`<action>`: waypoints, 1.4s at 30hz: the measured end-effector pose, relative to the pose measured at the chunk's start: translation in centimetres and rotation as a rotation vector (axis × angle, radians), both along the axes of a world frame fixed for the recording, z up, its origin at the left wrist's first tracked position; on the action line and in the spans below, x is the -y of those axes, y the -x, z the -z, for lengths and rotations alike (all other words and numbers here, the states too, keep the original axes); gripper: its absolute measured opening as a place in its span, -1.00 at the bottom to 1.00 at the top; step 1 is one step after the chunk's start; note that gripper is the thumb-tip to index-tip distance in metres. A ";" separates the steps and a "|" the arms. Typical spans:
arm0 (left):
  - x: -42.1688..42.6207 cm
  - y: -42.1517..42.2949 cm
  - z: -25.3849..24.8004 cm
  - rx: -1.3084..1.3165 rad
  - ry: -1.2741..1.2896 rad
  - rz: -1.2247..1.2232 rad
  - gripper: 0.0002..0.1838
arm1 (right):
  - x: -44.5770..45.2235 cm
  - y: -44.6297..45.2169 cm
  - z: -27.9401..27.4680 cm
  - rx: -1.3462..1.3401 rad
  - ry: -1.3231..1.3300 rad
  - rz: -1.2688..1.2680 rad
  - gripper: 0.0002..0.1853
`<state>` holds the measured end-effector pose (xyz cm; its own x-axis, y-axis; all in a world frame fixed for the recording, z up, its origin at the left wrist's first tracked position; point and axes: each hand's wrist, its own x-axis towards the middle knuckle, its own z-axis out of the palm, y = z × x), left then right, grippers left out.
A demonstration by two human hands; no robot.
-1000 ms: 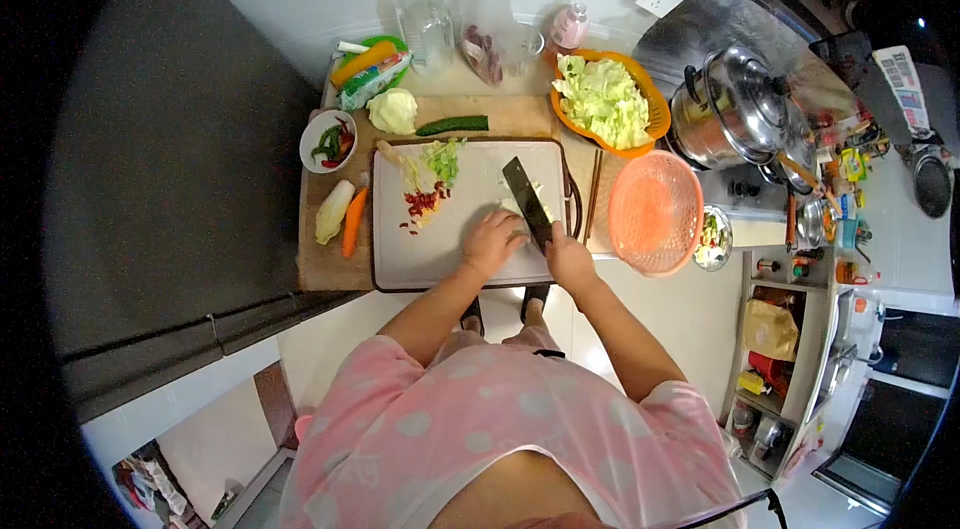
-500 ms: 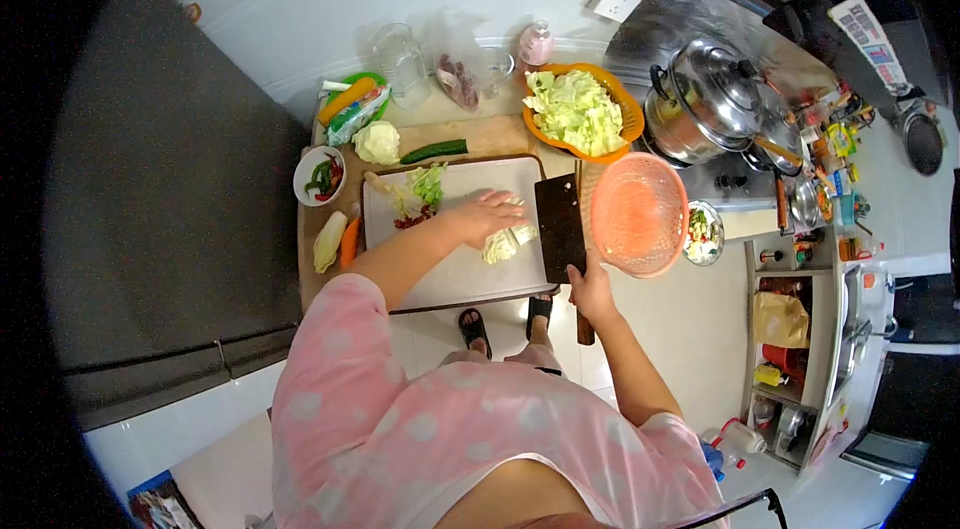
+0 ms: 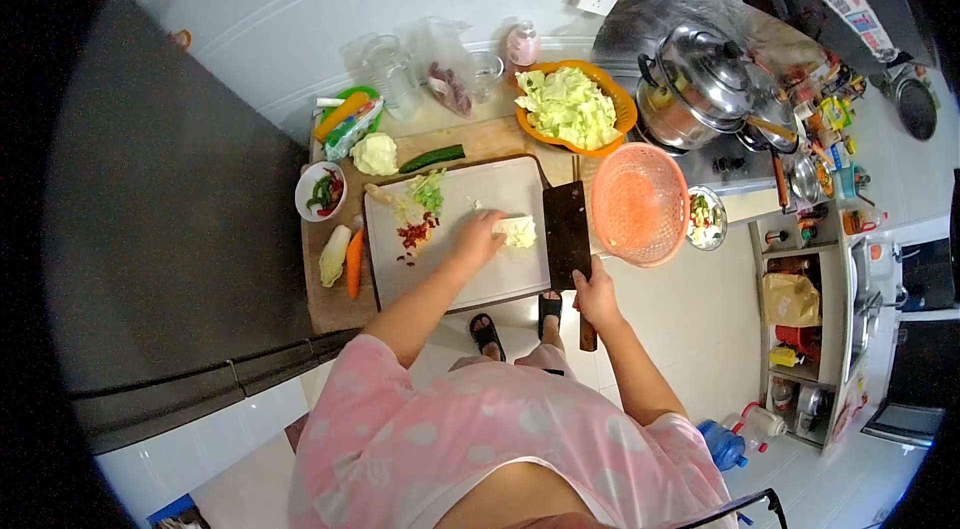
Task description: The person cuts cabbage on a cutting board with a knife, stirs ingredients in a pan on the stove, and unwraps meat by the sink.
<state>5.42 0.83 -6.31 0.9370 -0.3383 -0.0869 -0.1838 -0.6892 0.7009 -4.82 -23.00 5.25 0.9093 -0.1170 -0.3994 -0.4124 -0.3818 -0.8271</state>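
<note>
My left hand (image 3: 478,238) is closed on the left end of a pale cut cabbage piece (image 3: 516,231) on the cutting board (image 3: 450,279). My right hand (image 3: 597,297) grips a cleaver (image 3: 569,237) by its handle, the wide dark blade lying flat over the board's right edge, apart from the cabbage. Chopped red chili (image 3: 416,231) and green pieces (image 3: 427,191) lie on the board's left part. Behind the board are a cucumber (image 3: 432,158) and a pale cabbage chunk (image 3: 375,155).
An orange basket of leaves (image 3: 627,115) and a pink basket (image 3: 641,205) stand at the right, near a steel pot (image 3: 690,89). At the left are a white bowl of peppers (image 3: 301,197), a carrot (image 3: 354,264) and a pale vegetable (image 3: 334,257).
The cleaver has moved from over the cabbage to the board's right edge, its blade turned flat. My left hand reached over the cabbage, then drew back to its left end. The view shifted.
</note>
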 end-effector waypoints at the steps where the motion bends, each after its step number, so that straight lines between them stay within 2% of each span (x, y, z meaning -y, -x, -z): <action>1: 0.2 0.8 -0.9 -0.038 -0.009 -0.053 -0.45 | -0.3 0.0 -0.2 -0.017 0.017 -0.009 -0.77; 4: 1.1 2.9 -3.3 0.348 -0.059 -0.213 -0.51 | -0.4 0.6 3.5 0.214 0.324 -0.265 -0.72; 7: 0.7 3.1 -2.2 0.308 0.059 -0.118 -0.64 | -2.1 1.2 3.7 0.372 0.550 -0.452 -0.68; 8: 0.6 3.2 -1.8 0.308 0.067 -0.092 -0.67 | -2.9 1.1 2.8 0.221 0.544 -0.465 -0.66; 10: 0.5 3.2 -1.4 0.307 0.085 -0.042 -0.74 | -3.6 0.8 3.0 0.184 0.585 -0.493 -0.67; 14: 0.6 3.2 -0.7 0.288 0.120 -0.070 -0.78 | -5.4 0.2 2.6 0.088 0.651 -0.544 -0.70; 20: 0.4 3.1 0.1 0.264 0.060 -0.062 -0.75 | -6.9 -0.8 4.1 0.122 0.698 -0.538 -0.72; 22: 0.1 2.9 -0.2 0.247 0.087 -0.017 -0.73 | -6.5 -1.5 4.0 0.082 0.663 -0.504 -0.69; 25: -0.4 3.1 -1.3 0.360 0.040 -0.145 -0.65 | -4.2 -1.5 6.0 0.139 0.557 -0.415 -0.70; 26: -0.5 2.9 -1.7 0.264 -0.061 -0.201 -0.46 | -3.2 -1.4 7.2 0.175 0.513 -0.381 -0.71; 29: -0.4 2.0 -0.7 0.204 0.113 -0.273 -0.32 | -2.7 -0.4 2.7 -0.005 -0.032 -0.056 -0.76; 30: -0.2 1.9 -1.4 0.198 0.048 -0.226 -0.25 | -2.1 0.4 4.0 0.055 -0.191 0.034 -0.84; 35: 1.1 0.7 -1.3 0.246 0.054 -0.144 -0.24 | 0.6 3.2 9.3 0.100 -0.280 0.134 -0.85; 39: 1.9 -0.9 0.2 0.212 0.150 -0.010 -0.26 | -0.1 3.6 10.0 0.028 -0.387 0.204 -0.82; 42: 1.5 -1.5 0.9 0.031 0.169 0.189 -0.28 | -1.3 2.6 8.6 -0.063 -0.502 0.256 -0.80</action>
<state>6.93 -0.69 -7.20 0.8571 -0.5150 0.0132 -0.3212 -0.5143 0.7952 -7.43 -21.67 -3.33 0.8496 -0.1129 -0.5152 -0.4943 0.1705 -0.8524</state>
